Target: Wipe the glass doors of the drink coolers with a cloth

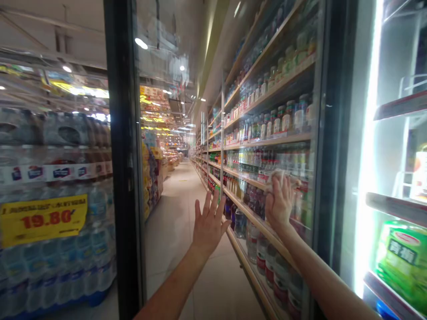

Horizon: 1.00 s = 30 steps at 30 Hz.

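Note:
A glass door (170, 249) in a dark frame (122, 169) stands in front of me, swung out beside a lit cooler. My left hand (209, 224) is open, fingers spread and palm toward the pane; it appears to rest flat on the glass. Further right, my right hand (279, 204) presses a crumpled pale cloth (283, 174) to the same pane. Its fingers lie over the cloth, part of which is hidden beneath them.
Through the glass, long shelves (263, 141) of bottles run along an aisle floor (180, 186). To the left are stacked bottle packs (63, 262) with a yellow price sign (45, 218). Inside the cooler (365, 178) at right sits a green pack (402, 262).

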{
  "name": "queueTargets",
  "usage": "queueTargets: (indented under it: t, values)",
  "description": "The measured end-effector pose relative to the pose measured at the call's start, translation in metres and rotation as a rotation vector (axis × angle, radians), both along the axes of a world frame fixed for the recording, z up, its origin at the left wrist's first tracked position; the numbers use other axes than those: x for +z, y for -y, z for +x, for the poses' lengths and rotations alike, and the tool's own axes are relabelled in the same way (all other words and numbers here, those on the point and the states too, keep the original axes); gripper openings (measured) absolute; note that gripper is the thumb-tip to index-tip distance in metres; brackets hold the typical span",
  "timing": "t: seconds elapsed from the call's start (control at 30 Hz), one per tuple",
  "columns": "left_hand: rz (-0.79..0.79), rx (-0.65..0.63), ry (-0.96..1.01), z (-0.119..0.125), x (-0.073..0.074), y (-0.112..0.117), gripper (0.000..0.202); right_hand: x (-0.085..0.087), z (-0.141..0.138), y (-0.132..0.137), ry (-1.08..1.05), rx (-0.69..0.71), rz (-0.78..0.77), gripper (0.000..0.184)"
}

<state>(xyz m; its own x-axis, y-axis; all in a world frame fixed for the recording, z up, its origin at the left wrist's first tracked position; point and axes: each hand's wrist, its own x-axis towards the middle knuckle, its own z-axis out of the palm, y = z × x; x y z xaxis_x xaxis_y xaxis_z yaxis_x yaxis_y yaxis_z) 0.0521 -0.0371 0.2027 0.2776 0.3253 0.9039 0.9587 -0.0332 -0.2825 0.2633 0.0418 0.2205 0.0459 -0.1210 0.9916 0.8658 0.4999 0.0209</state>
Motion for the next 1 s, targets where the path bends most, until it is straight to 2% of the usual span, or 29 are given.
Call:
queueTargets:
  t: [0.13,0.17,0.2,0.3,0.37,0.43,0.5,0.57,0.63,0.73,0.8,0.87,0.93,1.0]
  values:
    - [0.025,-0.016,0.015,0.0,0.0,-0.001,0.065,-0.017,-0.012,0.013,0.521,0.069,-0.025,0.058]
    - [0.027,-0.015,0.015,0.0,-0.001,-0.001,0.065,-0.017,-0.009,0.012,0.575,0.074,-0.025,0.058]
    - [0.026,-0.014,0.011,0.0,-0.001,-0.001,0.066,-0.015,-0.003,0.009,0.546,0.067,-0.02,0.058]
    - [0.02,-0.009,-0.002,0.0,-0.001,-0.001,0.067,0.003,0.015,-0.004,0.139,0.01,0.023,0.058]
    - [0.025,-0.013,0.001,0.0,0.0,-0.001,0.066,0.011,0.013,-0.008,-0.039,-0.005,0.028,0.057]
    - [0.033,-0.021,0.009,0.0,0.0,-0.001,0.064,0.01,0.0,-0.003,0.049,0.012,0.011,0.057]
    - [0.039,-0.023,0.01,-0.001,-0.001,-0.001,0.064,0.002,-0.013,0.006,0.304,0.039,-0.014,0.056]
    - [0.038,-0.019,0.006,-0.001,-0.001,0.0,0.064,-0.003,-0.016,0.009,0.503,0.052,-0.011,0.054]
    - [0.029,-0.013,-0.003,-0.001,-0.001,0.0,0.065,0.001,-0.004,0.004,0.462,0.033,0.015,0.054]
    - [0.026,-0.014,-0.003,-0.001,-0.002,-0.001,0.065,0.016,0.016,-0.008,0.079,-0.019,0.032,0.054]
    - [0.036,-0.02,0.003,-0.001,-0.002,-0.002,0.066,0.019,0.014,-0.009,-0.052,-0.03,0.015,0.055]
    - [0.045,-0.024,0.006,-0.001,-0.002,-0.002,0.066,0.013,0.002,-0.003,0.082,-0.002,0.0,0.056]
    - [0.043,-0.026,0.01,-0.002,-0.002,-0.003,0.067,0.004,-0.009,0.005,0.34,0.039,-0.015,0.056]
    - [0.04,-0.031,0.012,-0.002,-0.002,-0.003,0.066,-0.001,-0.008,0.007,0.488,0.052,-0.004,0.054]
